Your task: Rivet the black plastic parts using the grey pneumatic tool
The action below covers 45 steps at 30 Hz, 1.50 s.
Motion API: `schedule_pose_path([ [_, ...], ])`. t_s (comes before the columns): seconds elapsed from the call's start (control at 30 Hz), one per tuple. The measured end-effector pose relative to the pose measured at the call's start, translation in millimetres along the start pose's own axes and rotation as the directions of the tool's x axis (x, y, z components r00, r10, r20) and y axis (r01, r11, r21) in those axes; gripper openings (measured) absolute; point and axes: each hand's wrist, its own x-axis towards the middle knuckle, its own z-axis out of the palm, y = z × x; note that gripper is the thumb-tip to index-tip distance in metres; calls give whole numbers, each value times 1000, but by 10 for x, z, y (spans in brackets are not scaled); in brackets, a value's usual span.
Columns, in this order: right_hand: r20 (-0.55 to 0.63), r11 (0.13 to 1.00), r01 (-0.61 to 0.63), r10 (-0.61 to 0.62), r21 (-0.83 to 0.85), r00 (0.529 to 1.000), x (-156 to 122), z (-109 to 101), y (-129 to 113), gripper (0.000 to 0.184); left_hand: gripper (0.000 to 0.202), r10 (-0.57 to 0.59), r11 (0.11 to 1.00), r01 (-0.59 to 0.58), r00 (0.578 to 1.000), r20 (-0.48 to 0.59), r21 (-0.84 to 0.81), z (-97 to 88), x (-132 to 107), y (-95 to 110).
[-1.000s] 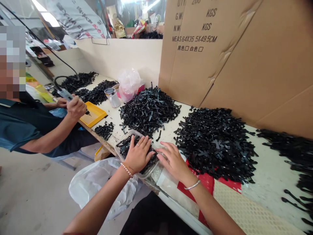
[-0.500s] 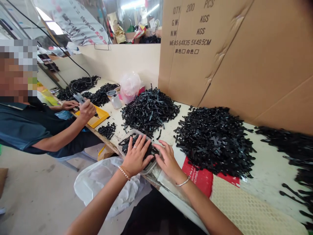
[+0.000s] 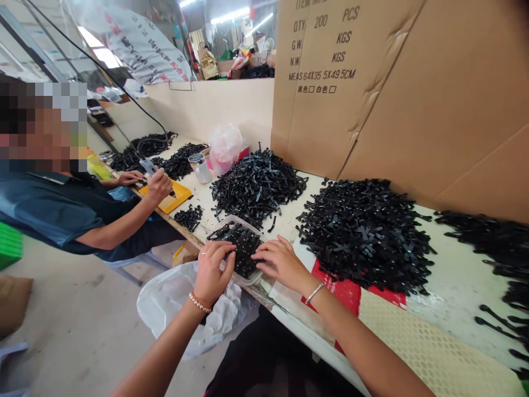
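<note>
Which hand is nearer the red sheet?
Right. The right hand is just left of the red sheet; the left hand is farther left, across the clear tub.

I count two hands, a left hand (image 3: 214, 271) and a right hand (image 3: 286, 264), at one clear tub (image 3: 226, 219), my clock's hub; its black pieces (image 3: 239, 241) overlap beyond counting. Two big piles (image 3: 366, 237) lie at twelve and three o'clock, one small heap (image 3: 188, 218) at ten, two farther mounds (image 3: 142, 151) between ten and eleven; the spread (image 3: 487, 237) at the far three o'clock edge I can't number. One yellow tray (image 3: 166, 207) sits at ten, one lidded jar (image 3: 201, 172) at eleven, one pinkish bag (image 3: 226, 146) at twelve, one white bag (image 3: 159, 298) at seven, one carton (image 3: 351, 121) at one, one co-worker (image 3: 53, 215) at nine.
</note>
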Motion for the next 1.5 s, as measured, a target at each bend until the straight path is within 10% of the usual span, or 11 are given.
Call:
schedule_pose_path([
  [0.53, 206, 993, 111, -119, 46, 971, 344, -163, 288, 14, 12, 66, 997, -67, 995, 69, 26, 143, -362, 51],
  [1.33, -20, 997, 73, -74, -12, 997, -46, -87, 212, 19, 32, 148, 985, -165, 955, 257, 47, 205, -318, 93],
  [1.5, -112, 998, -12, 18, 57, 993, -310, -329, 24, 28, 38, 120, 993, -120, 987, 110, -7, 128, -180, 129],
])
